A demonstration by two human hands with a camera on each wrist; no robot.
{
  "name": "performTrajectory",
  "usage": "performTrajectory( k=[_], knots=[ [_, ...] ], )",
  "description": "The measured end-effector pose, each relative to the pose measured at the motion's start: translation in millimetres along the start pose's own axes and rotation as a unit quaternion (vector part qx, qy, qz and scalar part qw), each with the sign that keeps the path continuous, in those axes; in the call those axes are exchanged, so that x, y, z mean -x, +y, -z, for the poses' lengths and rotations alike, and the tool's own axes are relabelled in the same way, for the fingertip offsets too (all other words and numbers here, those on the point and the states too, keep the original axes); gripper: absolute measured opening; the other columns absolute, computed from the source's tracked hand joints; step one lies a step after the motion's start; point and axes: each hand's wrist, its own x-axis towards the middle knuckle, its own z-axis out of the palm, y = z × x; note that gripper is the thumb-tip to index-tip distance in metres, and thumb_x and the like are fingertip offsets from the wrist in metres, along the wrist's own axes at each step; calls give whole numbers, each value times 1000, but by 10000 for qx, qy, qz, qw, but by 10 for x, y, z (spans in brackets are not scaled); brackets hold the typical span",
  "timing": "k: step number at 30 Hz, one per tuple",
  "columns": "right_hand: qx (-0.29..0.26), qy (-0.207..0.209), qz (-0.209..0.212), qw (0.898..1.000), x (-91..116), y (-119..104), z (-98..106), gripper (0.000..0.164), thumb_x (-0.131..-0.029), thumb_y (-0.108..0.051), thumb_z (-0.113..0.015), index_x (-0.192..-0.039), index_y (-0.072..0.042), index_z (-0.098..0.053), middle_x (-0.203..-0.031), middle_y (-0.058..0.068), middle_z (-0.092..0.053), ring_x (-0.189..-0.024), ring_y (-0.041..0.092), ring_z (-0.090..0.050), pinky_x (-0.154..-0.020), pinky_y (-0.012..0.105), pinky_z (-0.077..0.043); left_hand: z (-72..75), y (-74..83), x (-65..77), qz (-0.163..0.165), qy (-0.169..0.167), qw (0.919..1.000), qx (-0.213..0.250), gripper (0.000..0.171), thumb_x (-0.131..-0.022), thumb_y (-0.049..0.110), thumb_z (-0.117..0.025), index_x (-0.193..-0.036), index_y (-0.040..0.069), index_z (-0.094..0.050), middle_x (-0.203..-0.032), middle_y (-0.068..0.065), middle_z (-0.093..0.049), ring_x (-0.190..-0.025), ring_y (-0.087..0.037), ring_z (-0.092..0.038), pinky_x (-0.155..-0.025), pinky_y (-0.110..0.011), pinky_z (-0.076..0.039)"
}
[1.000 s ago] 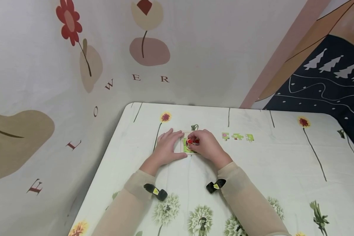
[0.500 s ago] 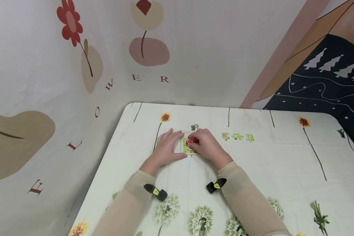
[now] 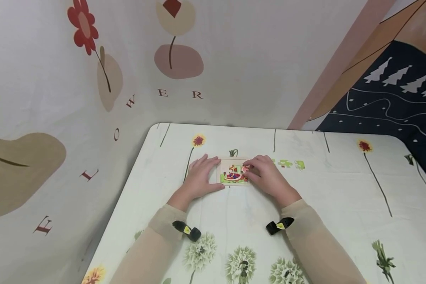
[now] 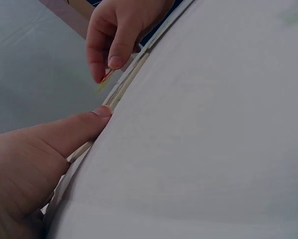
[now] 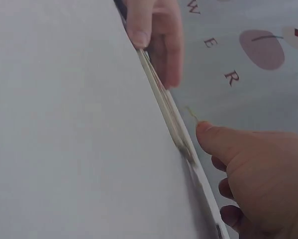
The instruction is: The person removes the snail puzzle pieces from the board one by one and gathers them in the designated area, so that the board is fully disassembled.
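A small wooden tray puzzle [image 3: 225,162] lies on the table, seen from above in the head view. Colourful pieces fill its lower part, and its upper left shows bare wood. My left hand [image 3: 198,177] rests at its left side, fingers stretched out, thumb on the near edge and index finger at the far left corner. Between thumb and fingers, my right hand [image 3: 267,174] pinches a small puzzle piece [image 3: 246,169] with pink on it, over the tray's right side. In the left wrist view, this puzzle piece [image 4: 105,78] shows edge-on, raised above the tray.
Right of the tray lie loose green puzzle pieces, one in the middle [image 3: 285,163] and another at the right end [image 3: 299,165]. A third is partly hidden behind my right hand. A flower-printed cloth [image 3: 340,189] covers the table, and a printed wall hanging [image 3: 241,94] rises behind it.
My right hand has moved right from the tray's middle to its right side, uncovering the red and purple picture pieces and now pinching a piece. My left hand stays in place.
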Motion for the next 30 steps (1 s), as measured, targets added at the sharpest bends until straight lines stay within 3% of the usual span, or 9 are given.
performTrajectory(
  k=[11,17,30],
  knots=[
    [97,140,-537,9984,362,370,278,32,-98,-14,-80,-129,-10,-75,-123,6,-70,-114,28,-56,-99,49,-48,-8,9,-6,15,0,10000,-38,94,-85,48,-89,-161,13,-47,-169,-6,-41,-163,-33,-17,-129,-55,-11],
    [399,234,-619,9970,539,541,364,29,-98,-12,-79,-127,-6,-76,-115,9,-70,-112,32,-55,-98,55,-43,5,10,10,22,-32,9999,-99,94,-86,49,-89,-162,13,-47,-169,-6,-41,-163,-32,-17,-129,-55,-11],
    [501,259,-613,9965,580,602,416,26,-99,-15,-78,-124,-9,-77,-117,10,-69,-117,36,-51,-93,59,-34,18,42,19,-6,70,10000,0,92,-85,46,-90,-160,11,-49,-168,-7,-43,-162,-34,-19,-128,-58,-12]
  ],
)
